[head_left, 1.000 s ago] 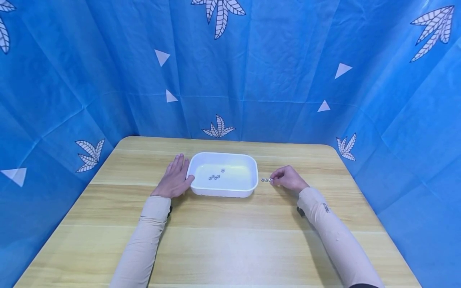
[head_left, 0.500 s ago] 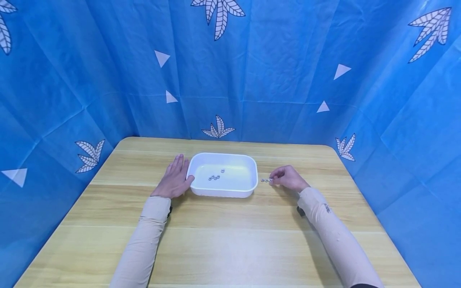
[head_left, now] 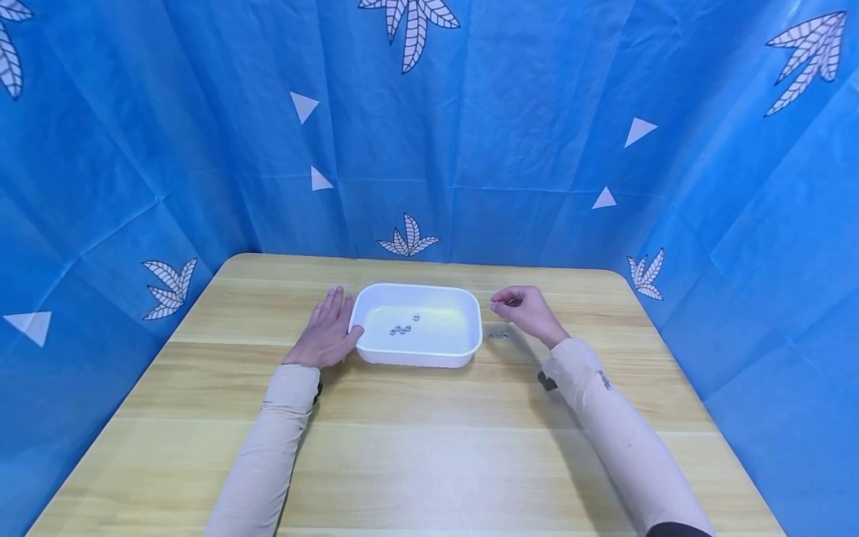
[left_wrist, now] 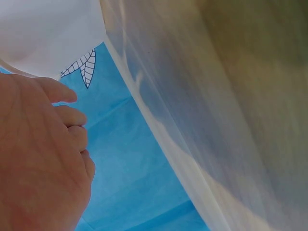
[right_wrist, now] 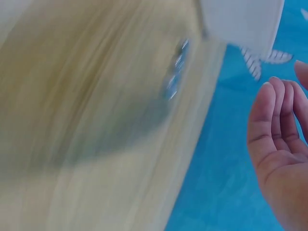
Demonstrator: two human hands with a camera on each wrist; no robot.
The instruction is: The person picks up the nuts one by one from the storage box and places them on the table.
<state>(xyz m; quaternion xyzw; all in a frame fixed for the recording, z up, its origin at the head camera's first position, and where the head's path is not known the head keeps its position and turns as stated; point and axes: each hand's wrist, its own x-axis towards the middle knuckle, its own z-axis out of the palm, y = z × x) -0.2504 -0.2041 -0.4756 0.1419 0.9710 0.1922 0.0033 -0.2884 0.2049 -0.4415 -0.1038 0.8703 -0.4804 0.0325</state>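
In the head view a white basin (head_left: 416, 359) stands on the wooden table, with several small shiny metal balls (head_left: 403, 330) on its floor. My left hand (head_left: 325, 332) lies along its left side, fingers straight and thumb touching the rim. To the right of the basin, a short row of similar metal balls (head_left: 498, 336) sits on the table, blurred in the right wrist view. Above and behind that row hovers my right hand (head_left: 526, 312), its fingers loosely bent. The right wrist view shows nothing between thumb and fingers.
The wooden table (head_left: 429, 447) stretches toward me and to both sides. Behind it and along its sides hangs a blue curtain (head_left: 537, 149) printed with white leaves and triangles.
My right hand has let go of the rightmost ball in the row and lifted up and away from it. The left hand and the basin have stayed in place.
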